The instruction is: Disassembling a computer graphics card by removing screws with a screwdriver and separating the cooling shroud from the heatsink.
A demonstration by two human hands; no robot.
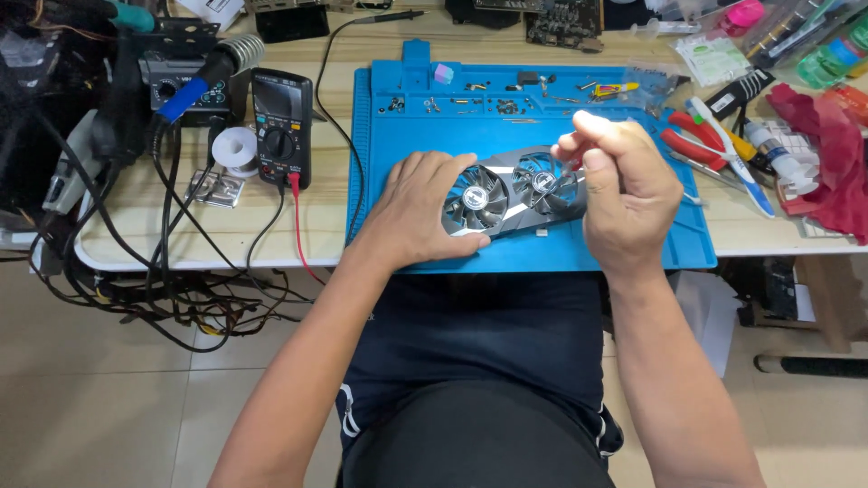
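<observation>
Electronics repair workshop, blue work mat point(380, 136), multimeter point(281, 126), pliers point(692, 145)

A light wooden desk point(271, 230) carries a blue work mat point(651, 244), on which a graphics card with two fans point(515, 194) lies near the front edge. Left of the mat, a black multimeter point(281, 126), a roll of solder wire point(238, 147) and a soldering station point(181, 77) stand on the wood. At the right side lie red-handled pliers point(692, 145) and a red cloth point(827, 154).

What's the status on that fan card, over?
Left hand flat on the dual-fan graphics card. Right hand pinched above it, contents hidden. Nothing blocking it.
</observation>
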